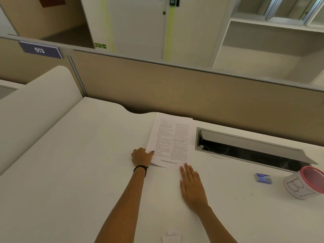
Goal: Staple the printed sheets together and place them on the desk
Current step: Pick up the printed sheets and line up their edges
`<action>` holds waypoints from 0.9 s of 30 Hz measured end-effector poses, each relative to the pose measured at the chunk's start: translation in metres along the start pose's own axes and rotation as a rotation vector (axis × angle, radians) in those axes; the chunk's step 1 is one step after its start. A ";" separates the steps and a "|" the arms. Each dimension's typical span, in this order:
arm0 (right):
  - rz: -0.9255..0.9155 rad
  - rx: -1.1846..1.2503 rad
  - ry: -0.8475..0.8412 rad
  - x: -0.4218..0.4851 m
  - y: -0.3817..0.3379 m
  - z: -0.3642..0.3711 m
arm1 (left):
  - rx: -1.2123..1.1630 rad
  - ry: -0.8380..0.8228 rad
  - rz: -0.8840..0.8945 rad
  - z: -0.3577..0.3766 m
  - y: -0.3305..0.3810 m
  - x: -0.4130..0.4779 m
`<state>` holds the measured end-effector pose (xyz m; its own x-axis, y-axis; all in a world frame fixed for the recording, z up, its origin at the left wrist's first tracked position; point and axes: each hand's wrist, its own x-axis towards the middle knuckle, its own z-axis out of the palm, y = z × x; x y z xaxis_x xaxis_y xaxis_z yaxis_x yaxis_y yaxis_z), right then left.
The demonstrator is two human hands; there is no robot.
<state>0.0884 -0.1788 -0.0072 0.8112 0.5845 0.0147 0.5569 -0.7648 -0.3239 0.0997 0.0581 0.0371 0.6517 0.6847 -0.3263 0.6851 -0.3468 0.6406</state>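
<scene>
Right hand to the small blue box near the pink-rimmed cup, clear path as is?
Probably yes. The right hand lies flat and empty on the white desk, and the small blue box sits further to its right with only bare desktop between. The pink-rimmed white cup stands beyond the box, not in the way.

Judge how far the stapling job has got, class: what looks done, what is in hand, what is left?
Done: the printed sheets lie on the desk. In hand: the left hand grips their near left corner, which is slightly lifted, while the right hand rests flat at their near edge. Left: no staple or stapler shows; only a small blue box and a cup.
</scene>
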 end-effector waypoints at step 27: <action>-0.043 0.040 -0.006 0.002 0.010 0.004 | -0.347 -0.177 0.075 0.004 0.021 -0.002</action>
<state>0.0950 -0.1837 -0.0139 0.7858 0.6180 0.0234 0.5832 -0.7278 -0.3609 0.1141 0.0470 0.0487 0.7628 0.5338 -0.3649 0.5021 -0.1335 0.8544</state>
